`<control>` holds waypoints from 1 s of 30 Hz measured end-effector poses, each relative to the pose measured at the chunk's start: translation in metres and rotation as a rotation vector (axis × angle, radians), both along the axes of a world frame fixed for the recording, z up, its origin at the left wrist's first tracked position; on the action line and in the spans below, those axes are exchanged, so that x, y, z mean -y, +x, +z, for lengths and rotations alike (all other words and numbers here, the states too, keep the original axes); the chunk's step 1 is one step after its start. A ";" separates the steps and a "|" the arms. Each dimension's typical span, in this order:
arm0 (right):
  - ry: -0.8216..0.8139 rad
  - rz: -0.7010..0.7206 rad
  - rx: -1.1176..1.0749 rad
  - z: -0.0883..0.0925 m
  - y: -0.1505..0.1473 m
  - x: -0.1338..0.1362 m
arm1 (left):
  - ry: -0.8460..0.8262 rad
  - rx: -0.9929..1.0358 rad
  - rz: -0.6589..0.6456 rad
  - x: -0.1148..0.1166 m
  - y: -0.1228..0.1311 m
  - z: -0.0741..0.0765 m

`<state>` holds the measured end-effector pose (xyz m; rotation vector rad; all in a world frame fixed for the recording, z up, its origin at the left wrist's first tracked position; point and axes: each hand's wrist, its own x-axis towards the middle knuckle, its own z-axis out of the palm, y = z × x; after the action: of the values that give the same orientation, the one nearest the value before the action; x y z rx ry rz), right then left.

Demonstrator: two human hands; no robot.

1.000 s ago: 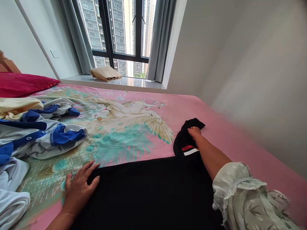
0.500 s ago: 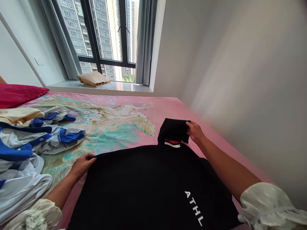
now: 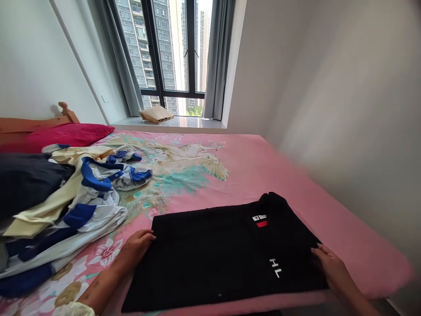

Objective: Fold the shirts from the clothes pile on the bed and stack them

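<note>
The left hand (image 3: 140, 245), lower left of centre, has its fingers loosely curled against the left edge of a flat, folded black cloth garment (image 3: 210, 250); the right hand (image 3: 329, 263), lower right, is partly closed with its fingertips at the right edge. Whether either one pinches the cloth, I cannot tell. The garment lies in the lower centre, smooth and roughly four-sided, with white letters "HL" (image 3: 275, 267) at lower right, a small white-and-red label (image 3: 260, 220) above them and a bunched fold at its top right corner. Its bottom edge runs near the bed's front edge, along the frame's bottom. Pink patterned sheet (image 3: 243, 175) stretches beyond the top edge and right towards the pale wall (image 3: 329, 109); a rumpled blue, white and cream clothes pile (image 3: 101, 215) bounds the left.
</note>
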<state>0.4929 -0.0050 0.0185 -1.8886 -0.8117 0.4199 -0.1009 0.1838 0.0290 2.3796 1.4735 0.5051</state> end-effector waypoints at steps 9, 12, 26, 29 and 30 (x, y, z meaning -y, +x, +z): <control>0.000 0.264 0.331 0.055 -0.075 -0.021 | -0.063 0.055 0.065 0.006 0.006 0.008; 0.030 0.644 0.384 0.061 -0.141 -0.039 | -0.055 0.082 0.067 0.008 0.007 0.005; -0.142 0.939 0.947 0.011 -0.252 -0.146 | -0.005 0.188 0.097 0.023 0.005 0.001; -0.144 0.912 0.957 0.004 -0.255 -0.148 | 0.020 0.194 0.149 0.030 0.002 -0.002; -0.141 0.903 0.956 0.002 -0.255 -0.148 | 0.030 0.190 0.165 0.033 0.001 -0.003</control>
<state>0.2380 0.1427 0.0207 -1.7083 -2.3424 0.0619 -0.1001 0.1511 0.0261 2.1735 1.5911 0.7744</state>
